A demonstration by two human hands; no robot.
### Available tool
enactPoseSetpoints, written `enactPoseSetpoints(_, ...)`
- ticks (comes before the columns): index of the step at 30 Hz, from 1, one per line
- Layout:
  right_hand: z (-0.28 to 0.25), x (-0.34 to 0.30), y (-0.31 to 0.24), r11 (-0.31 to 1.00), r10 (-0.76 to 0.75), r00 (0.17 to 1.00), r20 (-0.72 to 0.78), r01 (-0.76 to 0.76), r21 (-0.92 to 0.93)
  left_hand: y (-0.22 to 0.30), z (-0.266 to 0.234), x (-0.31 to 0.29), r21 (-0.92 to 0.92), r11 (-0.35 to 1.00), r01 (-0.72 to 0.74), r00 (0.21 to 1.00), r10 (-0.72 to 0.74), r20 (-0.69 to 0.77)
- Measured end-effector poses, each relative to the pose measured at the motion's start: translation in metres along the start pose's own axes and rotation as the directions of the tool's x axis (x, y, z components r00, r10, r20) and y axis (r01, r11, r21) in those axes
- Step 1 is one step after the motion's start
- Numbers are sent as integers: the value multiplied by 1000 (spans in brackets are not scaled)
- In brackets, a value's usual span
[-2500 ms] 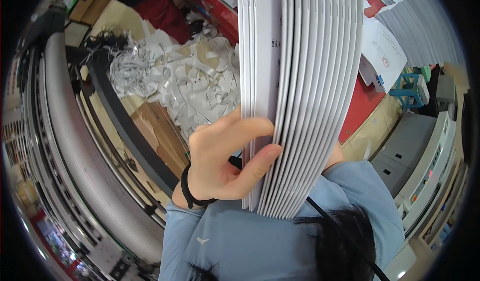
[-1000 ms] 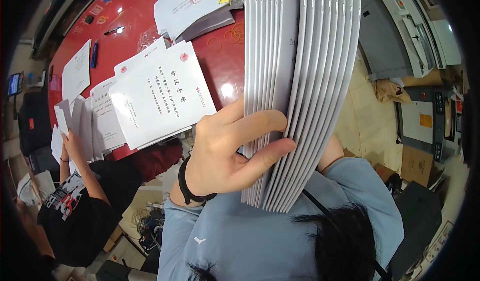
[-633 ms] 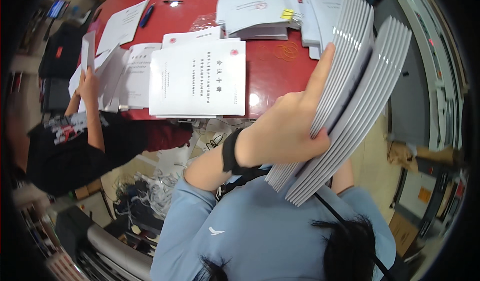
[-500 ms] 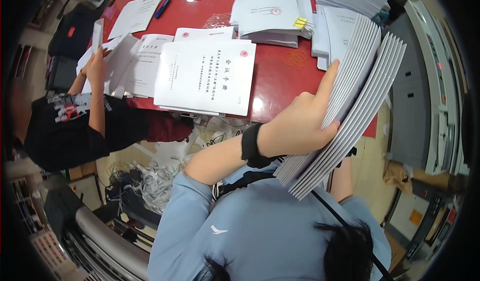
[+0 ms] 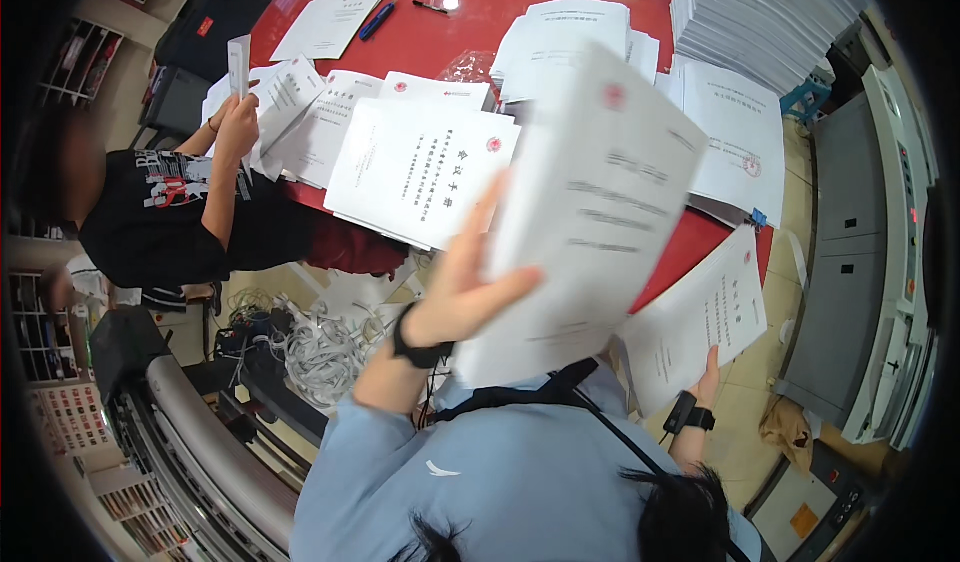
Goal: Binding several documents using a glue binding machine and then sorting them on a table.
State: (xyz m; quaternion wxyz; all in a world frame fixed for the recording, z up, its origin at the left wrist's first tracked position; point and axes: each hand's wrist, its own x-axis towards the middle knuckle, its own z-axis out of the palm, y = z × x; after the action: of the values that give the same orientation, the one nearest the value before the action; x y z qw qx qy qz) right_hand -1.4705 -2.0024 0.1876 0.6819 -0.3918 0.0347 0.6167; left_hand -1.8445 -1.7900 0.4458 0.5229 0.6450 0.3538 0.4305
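A thick stack of white booklets (image 5: pixel 600 212), blurred by motion, is tilted up in front of my chest. My left hand (image 5: pixel 465 277), with a black wristband, grips its left side, thumb and fingers along the edge. Lower right, my right hand (image 5: pixel 708 380) holds more white booklets (image 5: pixel 700 322) by their right edge; the cover carries a small red emblem. How many it holds I cannot tell. Beyond my left hand, a pile of similar booklets (image 5: pixel 420 172) lies on the table's near edge, partly behind the raised stack.
The red table (image 5: pixel 430 47) bears a blue pen (image 5: pixel 377 20), a tall paper stack (image 5: pixel 765 22) and clipped papers (image 5: pixel 735 132). At left, a person in a black shirt (image 5: pixel 165 212) handles papers. A grey machine (image 5: pixel 850 252) stands right; tangled white strips (image 5: pixel 325 352) lie below left.
The fanned booklets, earlier held together at the right, are now in two bunches. My left hand has swung one bunch leftward; my right hand, mostly hidden before, now shows with the other.
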Motion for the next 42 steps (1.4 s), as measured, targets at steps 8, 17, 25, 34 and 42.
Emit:
enactPoseSetpoints(8, 9, 45, 25, 930, -328, 826, -459, 195, -313, -4, -148, -123, -95, 951, -296, 717, 156, -679)
enactPoseSetpoints(17, 284, 72, 95, 666, -3, 915, 403, 302, -682, -39, -249, -146, -235, 668, -706, 436, 149, -887)
enactPoseSetpoints(25, 393, 131, 207, 847, 28, 975, 219, 93, -523, -56, -330, -120, -689, 242, -683, 718, 394, -574)
enactPoseSetpoints(34, 302, 0, 69, 825, -397, 907, 139, 419, -379, -77, -367, -89, -863, 102, -495, 782, 487, -391)
enactPoseSetpoints(42, 83, 45, 82, 761, -542, 765, -348, 271, -590, -93, -342, -84, -757, 417, -503, 864, 266, -428)
